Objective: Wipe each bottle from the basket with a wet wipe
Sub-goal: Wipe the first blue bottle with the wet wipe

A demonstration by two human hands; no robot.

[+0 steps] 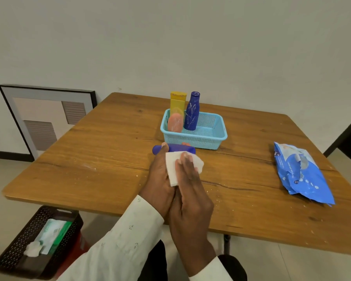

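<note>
I judge we're early: my left hand [160, 179] grips the blue bottle [173, 148] just before the basket [209, 136], my right hand [190, 191] presses the wipe [173, 169] flat-fingered against it, and three bottles still wait inside.

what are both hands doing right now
Left hand: grips the blue bottle, held sideways.
Right hand: fingers straight, pressing the white wipe against the bottle.

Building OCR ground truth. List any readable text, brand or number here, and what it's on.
No text is legible.
Blue wipes pack: dark logo patch and white print lines, too blurred to read.
Green pack in the dark floor basket: print too small.
Blue bottle standing in the light-blue basket: only white scribbled lines, no letters.
</note>
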